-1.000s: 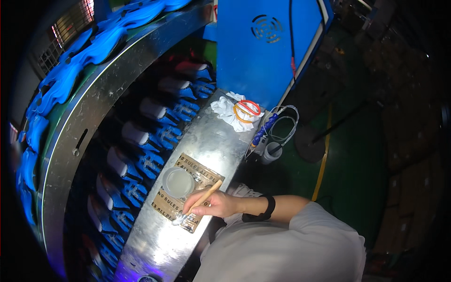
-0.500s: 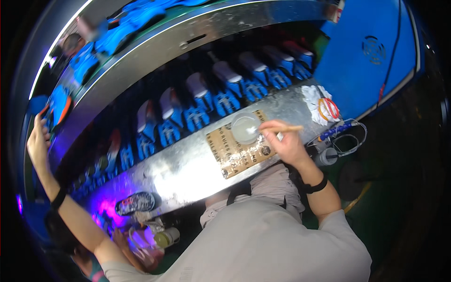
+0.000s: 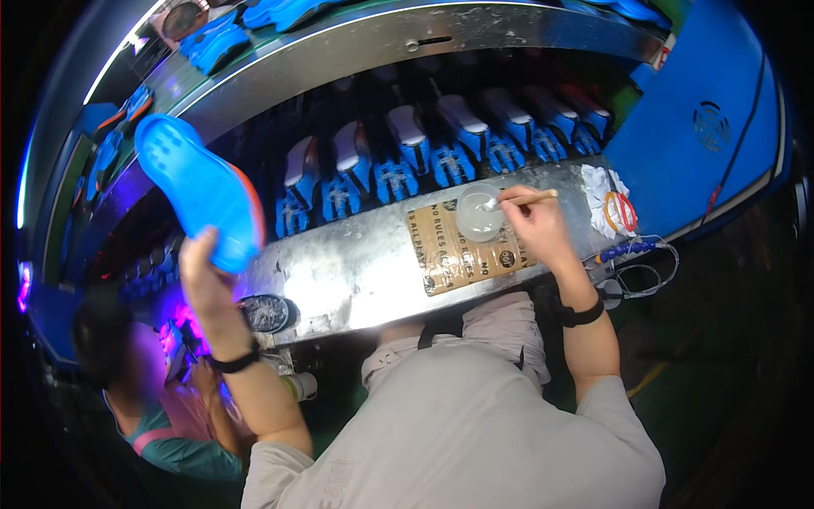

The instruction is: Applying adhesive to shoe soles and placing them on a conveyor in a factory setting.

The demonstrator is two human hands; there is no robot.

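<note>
My left hand (image 3: 206, 276) grips a blue shoe sole (image 3: 193, 182) with an orange edge by its lower end, raised above the left part of the bench. In my right hand (image 3: 538, 227) is a brush (image 3: 534, 198) with a wooden handle. Its head reaches into a round translucent bowl (image 3: 477, 212) of cloudy whitish liquid. The bowl stands on a taped brown cardboard piece (image 3: 432, 254) on the metal bench (image 3: 339, 293).
Behind the bench runs a row of blue soles and white-topped pieces (image 3: 407, 127). Overhead, a metal-edged shelf (image 3: 322, 64) carries more blue soles. White cloth (image 3: 598, 204) lies right, beside a blue panel (image 3: 695, 119). A dark shoe-shaped piece (image 3: 265, 313) rests left; a co-worker (image 3: 161, 399) sits beyond.
My left hand has come from the far-left shelf toward me and now holds up a blue sole. The right hand stays at the bowl with the brush. The view has shifted.
</note>
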